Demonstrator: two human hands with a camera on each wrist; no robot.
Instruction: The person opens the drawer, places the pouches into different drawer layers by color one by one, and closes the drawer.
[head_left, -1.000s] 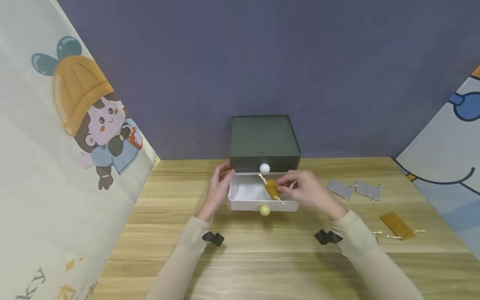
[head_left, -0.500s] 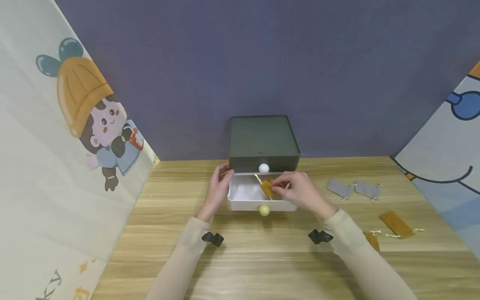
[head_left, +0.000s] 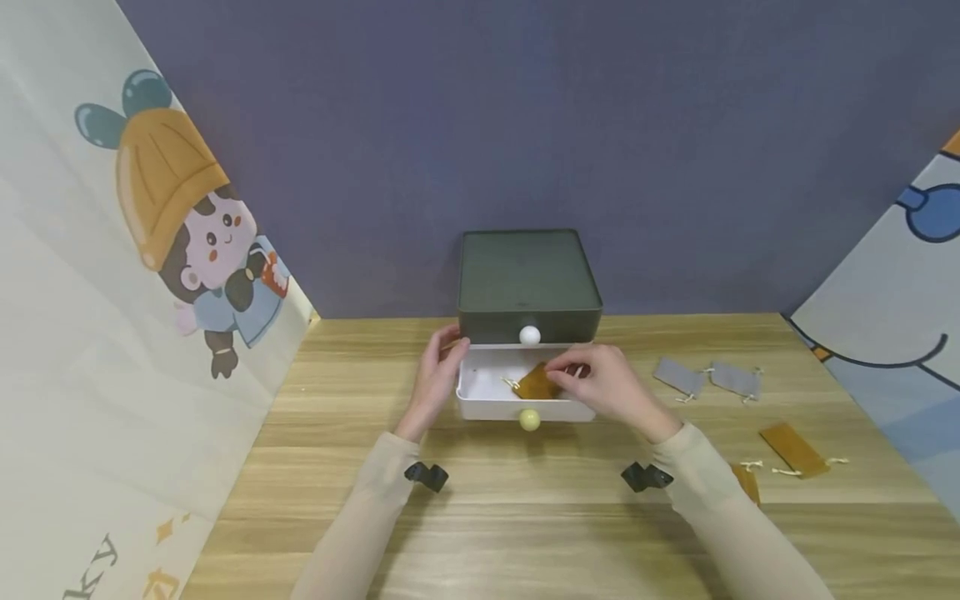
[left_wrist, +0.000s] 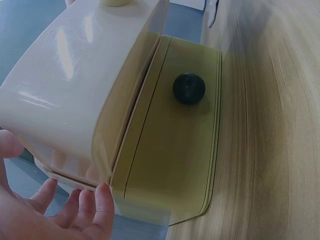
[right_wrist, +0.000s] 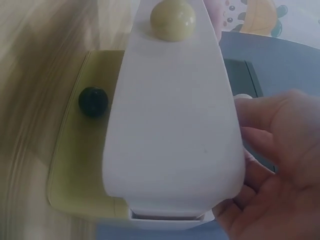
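Note:
A mustard-brown drawstring pouch with pale cords is in the pulled-out white drawer. My right hand reaches in over the drawer's right side and pinches the pouch at its upper right edge. Against the left side of the drawer unit rests my left hand, its thumb near the drawer's back left corner. In the left wrist view its fingertips touch the unit's side. The right wrist view shows the drawer's white front with a pale yellow knob; the pouch is hidden there.
Two grey pouches lie right of the unit. Nearer the front are a flat brown pouch and another brown pouch, partly covered by the right sleeve. A yellow-green lower drawer has a dark knob. Behind stands a blue-purple wall.
The pouch has turned and come down inside the drawer; its cords now point left rather than up and over the front. My right hand shifted slightly left. My left hand stayed in place.

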